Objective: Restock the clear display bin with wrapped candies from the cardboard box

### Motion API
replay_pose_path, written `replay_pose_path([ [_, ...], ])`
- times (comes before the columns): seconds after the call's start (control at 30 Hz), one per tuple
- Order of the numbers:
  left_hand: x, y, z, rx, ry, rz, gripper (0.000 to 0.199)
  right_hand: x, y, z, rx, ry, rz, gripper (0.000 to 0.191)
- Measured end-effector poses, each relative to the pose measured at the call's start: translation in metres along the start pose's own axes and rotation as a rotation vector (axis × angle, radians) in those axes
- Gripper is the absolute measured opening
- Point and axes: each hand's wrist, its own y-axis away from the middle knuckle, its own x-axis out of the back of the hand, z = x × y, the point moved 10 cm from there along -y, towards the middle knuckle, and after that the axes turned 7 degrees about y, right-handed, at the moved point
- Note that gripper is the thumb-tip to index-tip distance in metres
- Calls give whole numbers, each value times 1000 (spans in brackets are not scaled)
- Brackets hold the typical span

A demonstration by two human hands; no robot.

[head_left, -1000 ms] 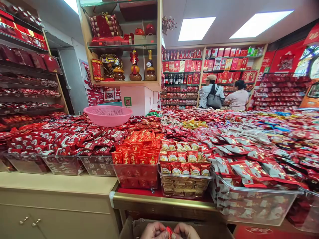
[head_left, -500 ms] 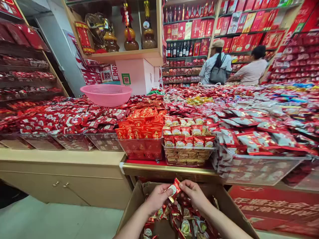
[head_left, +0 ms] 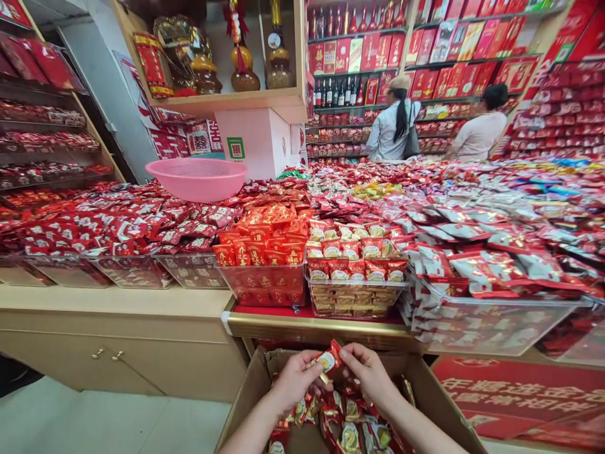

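Between my two hands is a small red and gold wrapped candy [head_left: 329,358] with a pale round picture on its front. My left hand [head_left: 299,377] pinches its lower left end, and my right hand [head_left: 363,371] grips the upper right end with thumb and fingers. Both hands are above an open cardboard box [head_left: 249,394], where many similar wrapped candies [head_left: 350,435] lie loose. Behind the box, a clear bin [head_left: 358,296] holds neat rows of matching red and gold packets. Left of it stands a clear bin of orange-red packets [head_left: 259,252].
A pink plastic basket [head_left: 196,180] rests on the heaped candy at the left. A large clear bin [head_left: 496,321] of white and red packets juts out at the right. The counter's gold edge [head_left: 321,325] runs just beyond the box. Two people stand near the back shelves.
The candy is tilted slightly differently between my fingers, still held by both hands. My view has shifted a little. At the back, the person with the bag has turned and moved slightly left.
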Motion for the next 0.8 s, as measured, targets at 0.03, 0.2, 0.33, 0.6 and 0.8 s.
replay_pose_path([
  [0.03,-2,2,-1,31,90,-14,41,-1,0,-3,21,-2,-6,31],
  [0.2,-23,14,-15,227,289,-213,37,-16,9,-28,172,215,-101,30],
  [0.33,-6,4,-26,177,140,-120,40,-19,13,-29,171,302,-68,36],
  [0.6,7,-9,-12,-124,-127,-78,48,-32,9,-9,133,448,-182,26],
  [0.8,1,-6,-11,-76,-120,-179,47,-23,48,-152,358,826,-157,15],
])
